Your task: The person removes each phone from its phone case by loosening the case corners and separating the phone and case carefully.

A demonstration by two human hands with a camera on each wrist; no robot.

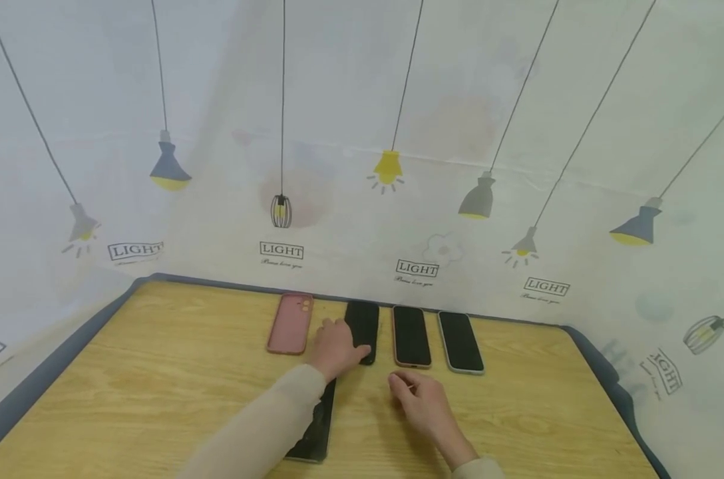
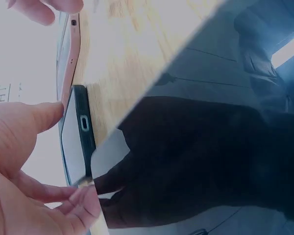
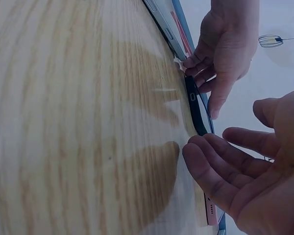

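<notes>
My left hand point(image 1: 335, 346) spans the lower part of a black-cased phone point(image 1: 363, 322), which lies screen up near the table's far edge. In the left wrist view the thumb is at one side of the phone point(image 2: 84, 129) and the fingertips are at the other. My right hand point(image 1: 422, 402) hovers nearer to me, below a phone in a pink case point(image 1: 411, 336); its fingers are loosely bent and hold nothing. Under my left forearm lies a large black glossy tablet point(image 1: 319, 426), partly hidden by the sleeve.
Left of my left hand lies a pink phone case point(image 1: 290, 324) with camera cutouts. A phone in a pale case point(image 1: 460, 341) ends the row on the right. Behind the wooden table point(image 1: 518, 412) hangs a white curtain point(image 1: 338, 100) printed with lamps.
</notes>
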